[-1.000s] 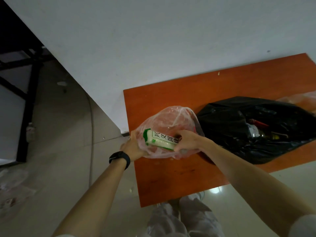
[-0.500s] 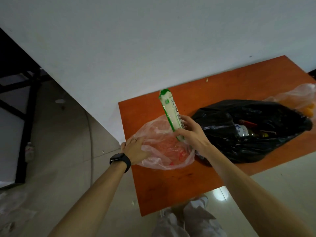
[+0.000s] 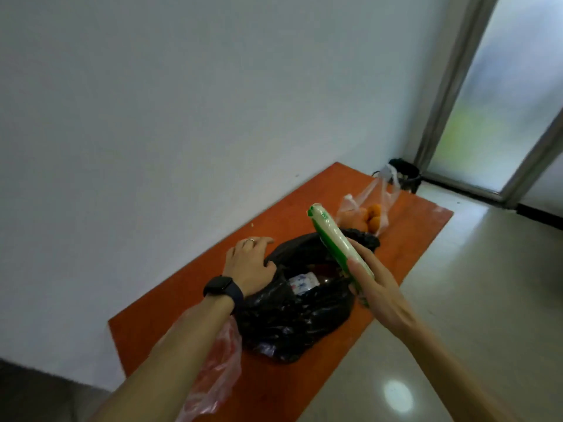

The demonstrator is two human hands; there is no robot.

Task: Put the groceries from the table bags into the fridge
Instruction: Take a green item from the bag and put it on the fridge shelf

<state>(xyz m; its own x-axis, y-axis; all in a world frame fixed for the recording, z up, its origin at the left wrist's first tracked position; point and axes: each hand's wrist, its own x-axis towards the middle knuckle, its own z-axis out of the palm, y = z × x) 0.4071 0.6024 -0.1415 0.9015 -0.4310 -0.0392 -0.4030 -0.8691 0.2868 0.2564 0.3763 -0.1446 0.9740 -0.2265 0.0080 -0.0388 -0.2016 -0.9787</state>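
Right grip [image 3: 374, 287] is closed round the lower end of the long green-and-white packet [image 3: 332, 236]. The packet is fully out of any bag and is held in the air over the far side of the black bag [image 3: 289, 324]. Its long axis is tilted and runs from the grip up and away to the left, with the free end highest.

Left grip [image 3: 248, 264] lies palm-down on the near-left rim of the black bag with fingers loosely bent. Can't tell if it pinches the plastic or just presses it. There is a watch [image 3: 224, 289] on that wrist.

The bag mouth gapes between the two hands, and a white-and-blue labelled item [image 3: 301, 283] shows inside, just right of the left grip. The left grip is nearer to it and carries nothing.

A clear bag of oranges [image 3: 365, 214] stands at the far end of the orange tabletop [image 3: 411, 239], just beyond the black bag. A limp pinkish bag [image 3: 219, 370] lies under the left forearm at the near edge.

The fridge is not in view. My read is that the packet is ready to carry, and that means turning away from the tabletop. The packet is held by one end only, so its top could swing or slip. The black bag and the oranges still look unemptied, so this is early in the task.
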